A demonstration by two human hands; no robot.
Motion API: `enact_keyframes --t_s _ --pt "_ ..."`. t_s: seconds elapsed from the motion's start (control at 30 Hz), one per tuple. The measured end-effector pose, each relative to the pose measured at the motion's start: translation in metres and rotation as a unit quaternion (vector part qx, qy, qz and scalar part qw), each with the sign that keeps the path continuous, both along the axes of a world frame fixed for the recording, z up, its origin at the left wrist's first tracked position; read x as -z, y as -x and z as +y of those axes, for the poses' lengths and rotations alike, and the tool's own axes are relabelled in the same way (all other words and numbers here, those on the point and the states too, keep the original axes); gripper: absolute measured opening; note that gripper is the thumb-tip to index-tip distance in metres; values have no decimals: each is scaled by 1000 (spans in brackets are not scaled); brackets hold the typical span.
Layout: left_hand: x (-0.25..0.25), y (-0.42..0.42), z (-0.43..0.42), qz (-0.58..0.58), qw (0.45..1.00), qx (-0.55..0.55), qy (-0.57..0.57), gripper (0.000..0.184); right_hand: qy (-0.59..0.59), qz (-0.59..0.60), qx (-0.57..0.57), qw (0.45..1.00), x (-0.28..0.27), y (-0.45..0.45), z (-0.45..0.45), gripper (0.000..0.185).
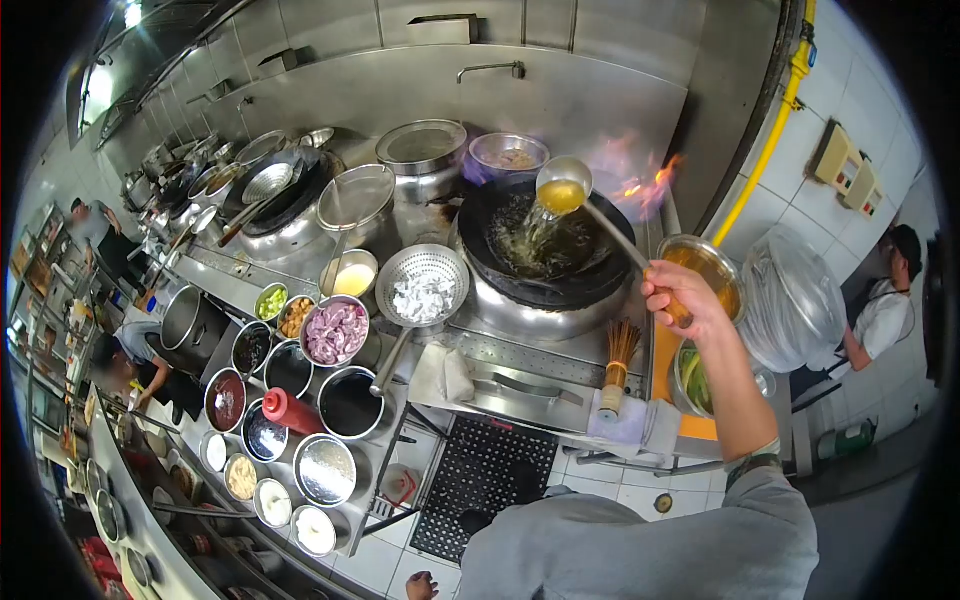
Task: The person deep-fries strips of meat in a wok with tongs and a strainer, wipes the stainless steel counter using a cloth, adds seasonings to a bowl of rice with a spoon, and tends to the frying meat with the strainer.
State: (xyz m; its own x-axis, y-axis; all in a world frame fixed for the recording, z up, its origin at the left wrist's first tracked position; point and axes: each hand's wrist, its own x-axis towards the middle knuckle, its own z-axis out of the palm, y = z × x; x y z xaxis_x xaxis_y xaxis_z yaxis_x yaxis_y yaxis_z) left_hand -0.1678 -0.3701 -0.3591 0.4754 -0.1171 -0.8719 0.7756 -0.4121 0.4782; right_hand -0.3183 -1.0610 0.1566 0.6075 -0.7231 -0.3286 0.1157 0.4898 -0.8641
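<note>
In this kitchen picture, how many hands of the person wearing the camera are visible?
2. The right hand grips the ladle beside the wok; the left hand is at the bottom edge.

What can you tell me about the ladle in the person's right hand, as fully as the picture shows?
The ladle has a round, metallic-looking bowl and a long, straight shaft ending in a brown, wooden-looking grip. The right hand is closed around that grip, whose end shows below the fingers. The shaft slants up and away to the bowl, which is tipped over the black wok. Clear yellow liquid lies in the bowl and spills from its lip into the wok.
</note>
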Motion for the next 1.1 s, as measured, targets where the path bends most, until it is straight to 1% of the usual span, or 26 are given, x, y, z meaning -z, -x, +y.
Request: enact_keyframes --t_s 0.07,0.1,0.2,0.23,0.27,0.33,0.37,0.4,0.43,0.47,0.5,0.53,0.57,0.6,0.63,0.67,0.7,0.77,0.8,0.83,0.9,0.93,0.97,1.03,1.07,1.1 --pt "34 1 9 -32 999 14 5 22 57 40 10 998 -7 4 0 30" --pt "40 1 9 -49 999 20 8 23 71 65 29 995 -12 4 4 41" --pt "39 -1 7 -85 987 133 -6 29 131 118 23 984 -10 12 3 52" --pt "23 -6 -6 -70 986 149 -34 31 154 149 19 977 -7 15 3 55" --pt "-48 -12 -49 -54 983 166 -62 33 175 180 17 968 -4 18 3 58" --pt "-155 -44 -149 -215 921 324 23 37 220 235 8 947 9 26 1 62" --pt "-218 -50 -204 -276 916 287 39 41 245 255 1 935 20 29 -2 62" --pt "-263 -62 -251 -305 896 299 118 46 269 273 -7 924 27 31 -3 63" --pt "-309 -72 -298 -355 855 343 158 44 278 283 -2 918 28 29 2 61" --pt "-360 -77 -341 -487 757 405 161 44 297 292 0 909 39 31 -1 60" --pt "-383 -85 -383 -572 670 411 234 43 317 299 3 900 57 33 -10 59" --pt "-397 -93 -425 -620 603 428 260 41 339 307 7 889 67 34 -15 58" --pt "-422 -93 -466 -669 550 434 246 40 349 355 -1 868 65 32 -14 57" --pt "-429 -99 -507 -686 515 440 265 41 394 369 3 842 77 33 -20 57" --pt "-428 -103 -550 -737 455 420 271 43 437 384 7 813 98 32 -31 56" --pt "-427 -101 -585 -763 435 415 237 40 480 398 9 782 109 32 -39 56" --pt "-421 -99 -609 -787 415 410 201 38 464 406 7 787 104 26 -35 56" --pt "-387 -100 -636 -744 447 471 156 35 433 422 4 796 94 14 -26 57" --pt "-375 -98 -642 -719 462 502 132 34 444 430 -2 787 91 12 -22 57" --pt "-370 -94 -636 -745 459 452 172 29 439 423 -1 792 94 7 -20 53" --pt "-362 -89 -629 -744 462 451 170 28 261 328 -22 908 90 6 -11 50" --pt "-361 -87 -626 -745 460 451 173 27 166 274 -27 947 79 0 -3 49" --pt "-359 -83 -625 -750 463 434 184 25 101 186 -5 977 74 -5 3 31" --pt "-359 -77 -622 -743 477 432 185 24 -82 11 -33 996 75 -1 -16 18" --pt "-362 -77 -621 -741 478 433 186 24 -171 -83 -43 981 72 -3 -24 12" --pt "-365 -77 -620 -739 482 430 192 23 -281 -152 -76 944 64 -3 -30 11"
